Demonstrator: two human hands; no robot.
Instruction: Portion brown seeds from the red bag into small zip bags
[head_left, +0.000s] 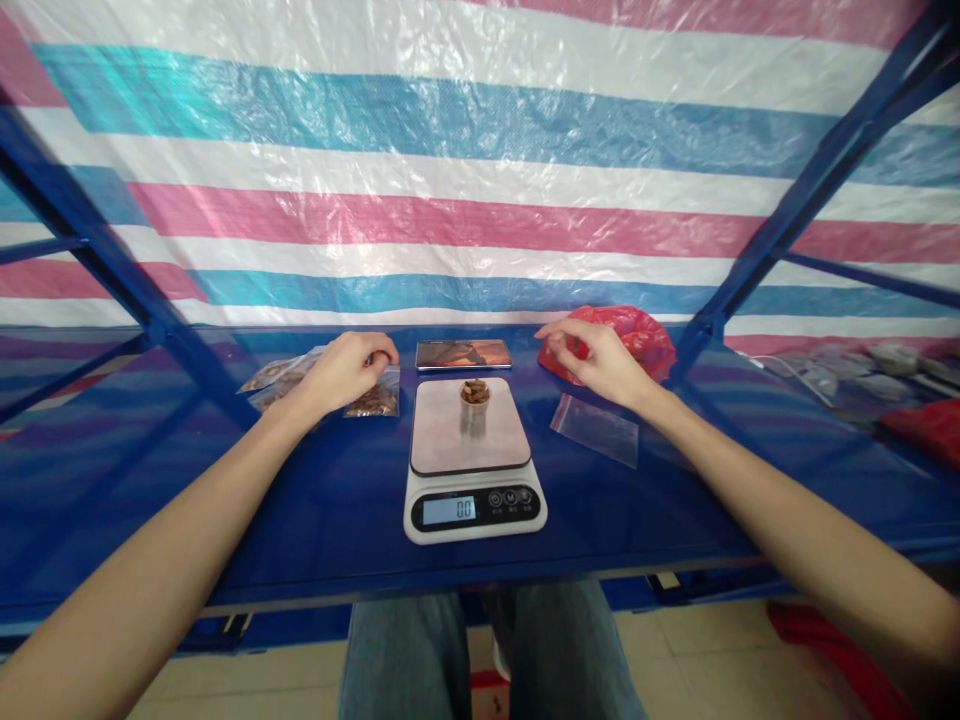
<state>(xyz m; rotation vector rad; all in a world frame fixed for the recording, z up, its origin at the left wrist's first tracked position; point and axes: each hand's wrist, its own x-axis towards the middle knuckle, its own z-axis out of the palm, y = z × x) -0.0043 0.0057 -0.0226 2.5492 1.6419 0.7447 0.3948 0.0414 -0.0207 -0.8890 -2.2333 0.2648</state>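
My left hand hovers over or rests on several clear zip bags of brown pieces, its fingers loosely curled and a gap showing by the thumb. I see nothing held in it. My right hand is in front of a red plastic bag, thumb and fingers bent but apart, holding nothing visible. Between the hands stands a white kitchen scale with its display showing 0.0. A small metal cup heaped with brown chunks stands upright on the plate.
A flat zip bag without visible contents lies right of the scale. Behind the scale is a phone with a lit picture. Blue metal bars frame the blue table, and a striped plastic sheet hangs behind.
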